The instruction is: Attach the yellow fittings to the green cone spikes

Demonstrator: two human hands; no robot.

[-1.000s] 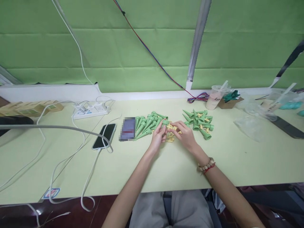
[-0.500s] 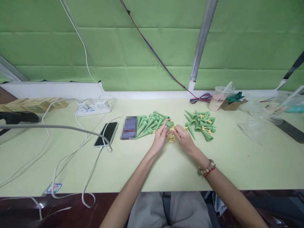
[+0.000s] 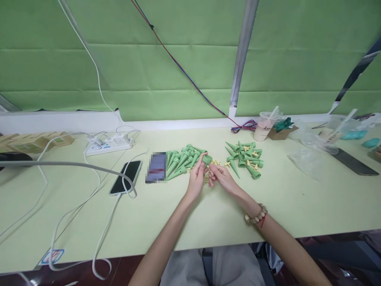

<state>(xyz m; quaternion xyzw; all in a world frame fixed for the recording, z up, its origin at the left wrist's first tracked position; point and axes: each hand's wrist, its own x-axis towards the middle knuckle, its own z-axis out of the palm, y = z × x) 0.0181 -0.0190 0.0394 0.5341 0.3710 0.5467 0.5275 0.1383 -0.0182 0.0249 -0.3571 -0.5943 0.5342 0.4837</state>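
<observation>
My left hand point(image 3: 196, 178) is closed on a green cone-shaped spike point(image 3: 206, 160), held with its wide end up. My right hand point(image 3: 222, 178) is closed right beside it, its fingertips pinching a small yellow part point(image 3: 210, 170) near the spike. Both hands hover over the pale green table point(image 3: 208, 214). A pile of plain green spikes point(image 3: 180, 161) lies just left of my hands. Another pile of green spikes with yellow parts fitted point(image 3: 245, 157) lies to the right. A few loose yellow parts point(image 3: 216, 163) lie between the piles.
A phone point(image 3: 125, 176) on a white cable lies left of the spikes, next to a blurred card point(image 3: 156, 167). A power strip point(image 3: 108, 143) sits further back. A plastic cup point(image 3: 264, 126), a small box point(image 3: 281, 129) and clear bags point(image 3: 309, 159) stand at the right.
My hands have drawn back a little from the yellow parts and come together, with a green spike now in the left and a yellow part in the right. The camera shifted slightly.
</observation>
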